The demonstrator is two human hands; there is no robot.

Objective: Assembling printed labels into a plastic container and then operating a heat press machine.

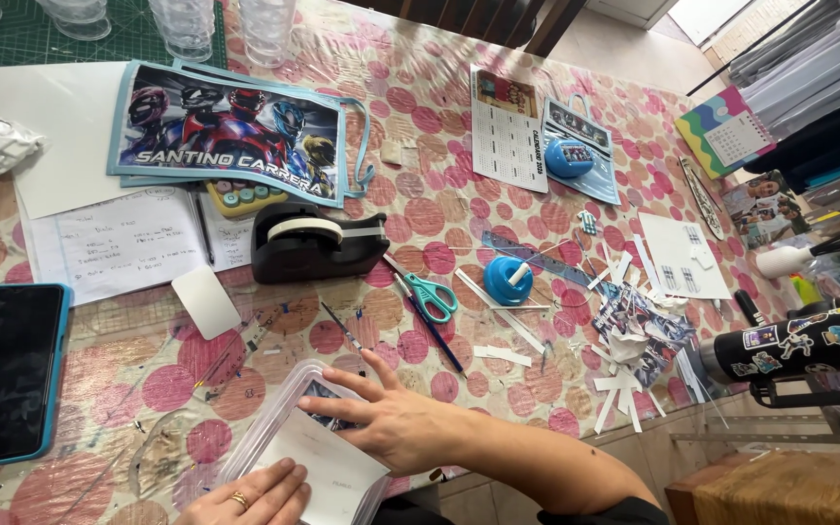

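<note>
Down at the near table edge, right hand flat, fingers spread and released, pressing on a clear plastic sleeve with white paper tucked inside. Left hand at the bottom edge, ring on one finger, fingertips resting on the same white paper, loosely curled, gripping nothing. Sleeve lying on the pink-dotted tablecloth, just below a small white rounded card. Beyond the hands, teal-handled scissors beside a blue pen, a black tape dispenser behind them. Round blue glue bottle to the right, upright, amid white paper strips and cut scraps. Dark phone in a blue case at far left, well apart. Printed colourful bag toward the back, over handwritten sheets. Black sticker-covered bottle lying on its side at the right edge.
</note>
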